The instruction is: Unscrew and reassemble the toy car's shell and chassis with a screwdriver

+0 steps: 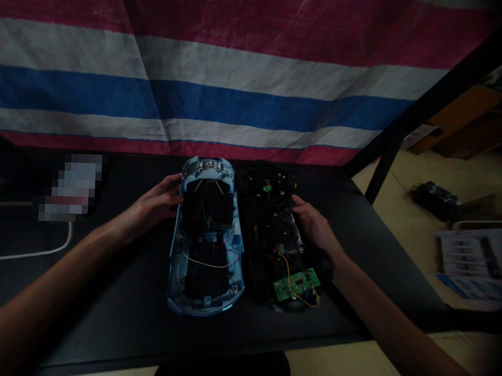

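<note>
A light blue toy car body shell point(178, 262) lies upside down in the middle of the black table point(118, 315), its inside and thin wires showing. Right beside it lies the car's black chassis point(274, 232) with a green circuit board point(296, 283) and a yellow wire at its near end. My left hand point(157, 204) grips the shell's left edge near the far end, fingers curled on it. My right hand point(313, 226) holds the chassis along its right side, fingers pressed against it.
A white cable point(47, 252) and a blurred-out object lie at the table's left. A red, white and blue striped tarp point(238, 83) hangs behind the table. To the right, past a black table leg point(381, 170), are printed sheets point(471, 259) and a dark object on the floor.
</note>
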`<state>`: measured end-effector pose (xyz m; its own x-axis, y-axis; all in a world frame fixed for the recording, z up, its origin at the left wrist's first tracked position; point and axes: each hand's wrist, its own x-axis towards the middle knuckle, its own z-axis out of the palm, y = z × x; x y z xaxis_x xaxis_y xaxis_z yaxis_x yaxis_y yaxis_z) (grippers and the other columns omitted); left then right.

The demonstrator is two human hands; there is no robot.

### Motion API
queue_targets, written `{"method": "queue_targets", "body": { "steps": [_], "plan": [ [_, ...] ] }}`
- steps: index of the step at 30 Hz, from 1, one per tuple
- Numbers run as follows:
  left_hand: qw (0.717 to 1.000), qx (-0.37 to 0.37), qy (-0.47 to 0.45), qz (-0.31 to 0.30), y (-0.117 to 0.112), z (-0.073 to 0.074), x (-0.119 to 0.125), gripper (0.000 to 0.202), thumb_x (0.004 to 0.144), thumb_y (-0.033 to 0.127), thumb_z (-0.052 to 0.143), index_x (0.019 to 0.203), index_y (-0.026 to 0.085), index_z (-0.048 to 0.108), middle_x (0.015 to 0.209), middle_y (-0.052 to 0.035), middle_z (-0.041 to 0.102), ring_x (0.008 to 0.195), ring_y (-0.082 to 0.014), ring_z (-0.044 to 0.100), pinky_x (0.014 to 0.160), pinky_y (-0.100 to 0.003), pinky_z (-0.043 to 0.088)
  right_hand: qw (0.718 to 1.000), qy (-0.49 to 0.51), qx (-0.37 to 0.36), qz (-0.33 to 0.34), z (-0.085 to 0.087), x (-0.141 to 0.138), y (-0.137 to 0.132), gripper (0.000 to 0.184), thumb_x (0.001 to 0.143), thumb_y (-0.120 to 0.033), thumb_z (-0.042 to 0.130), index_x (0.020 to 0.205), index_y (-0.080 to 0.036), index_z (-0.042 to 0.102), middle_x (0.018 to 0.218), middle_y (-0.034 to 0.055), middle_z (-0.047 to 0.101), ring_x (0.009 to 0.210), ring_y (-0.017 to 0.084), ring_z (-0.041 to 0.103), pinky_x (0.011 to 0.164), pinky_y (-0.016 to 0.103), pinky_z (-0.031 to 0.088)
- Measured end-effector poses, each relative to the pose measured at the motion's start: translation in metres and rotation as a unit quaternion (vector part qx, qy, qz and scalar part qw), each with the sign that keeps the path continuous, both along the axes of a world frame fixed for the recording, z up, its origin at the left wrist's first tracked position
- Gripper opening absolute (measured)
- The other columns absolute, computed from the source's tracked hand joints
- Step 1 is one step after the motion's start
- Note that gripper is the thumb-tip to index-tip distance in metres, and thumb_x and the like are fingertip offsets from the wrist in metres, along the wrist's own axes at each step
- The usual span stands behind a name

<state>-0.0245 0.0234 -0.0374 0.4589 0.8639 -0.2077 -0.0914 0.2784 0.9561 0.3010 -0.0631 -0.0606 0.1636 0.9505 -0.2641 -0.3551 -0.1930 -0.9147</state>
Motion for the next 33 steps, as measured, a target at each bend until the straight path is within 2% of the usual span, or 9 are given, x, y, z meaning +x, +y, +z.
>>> {"method": "queue_targets", "body": {
  "steps": [5, 12, 20, 27, 33],
  "plan": [
    [1.0, 0.01, 0.009, -0.003, 0.0035, -0.0033, 0.0, 0.061, 0.074, 0.034, 0.077, 0.132, 0.027, 0.06, 0.131, -0.0059, 0.068, 0.128, -0.0419, 0.058, 0.101, -0.054, 0.053, 1.0, -0.006, 0.002, 0.002, 0.0017, 0.0005, -0.0012, 0.03, 0.065, -0.033, 0.062, 0.093, -0.028, 0.07, 0.095, -0.0014, 0.075, 0.104, 0.029, 0.065, 0.085, 0.04, 0.05],
    [1.0, 0.012, 0.019, 0.007, 0.007, -0.0066, -0.0004, 0.062, 0.075, 0.034, 0.076, 0.134, 0.026, 0.061, 0.126, -0.0061, 0.07, 0.119, -0.041, 0.063, 0.094, -0.053, 0.056, 1.0, -0.011, 0.012, 0.015, 0.0029, -0.0003, -0.0016, 0.029, 0.065, -0.033, 0.061, 0.092, -0.026, 0.068, 0.099, -0.002, 0.075, 0.103, 0.028, 0.065, 0.084, 0.038, 0.051],
    [1.0, 0.01, 0.001, -0.009, 0.0029, -0.0046, -0.0023, 0.054, 0.079, 0.032, 0.075, 0.131, 0.029, 0.06, 0.133, -0.0037, 0.066, 0.115, -0.0334, 0.065, 0.086, -0.04, 0.058, 1.0, 0.017, -0.002, 0.02, 0.005, -0.0005, -0.0036, 0.031, 0.066, -0.031, 0.062, 0.096, -0.027, 0.069, 0.098, -0.0025, 0.076, 0.101, 0.027, 0.068, 0.083, 0.037, 0.052],
    [0.999, -0.003, -0.031, -0.017, 0.0038, -0.0051, -0.0054, 0.052, 0.076, 0.033, 0.079, 0.126, 0.033, 0.064, 0.128, -0.0005, 0.068, 0.112, -0.0301, 0.066, 0.084, -0.036, 0.059, 0.999, 0.03, 0.009, 0.007, 0.0028, -0.0014, -0.0023, 0.03, 0.065, -0.03, 0.064, 0.094, -0.026, 0.07, 0.096, -0.0034, 0.076, 0.101, 0.027, 0.068, 0.083, 0.035, 0.052],
    [1.0, -0.017, -0.014, -0.016, 0.0032, -0.0041, -0.0071, 0.053, 0.081, 0.032, 0.076, 0.131, 0.034, 0.06, 0.132, -0.0001, 0.068, 0.115, -0.029, 0.066, 0.088, -0.035, 0.059, 0.999, 0.028, 0.015, 0.006, -0.0013, -0.0013, -0.0021, 0.03, 0.068, -0.031, 0.063, 0.097, -0.026, 0.07, 0.096, -0.0039, 0.076, 0.101, 0.027, 0.067, 0.085, 0.036, 0.051]
  ]
}}
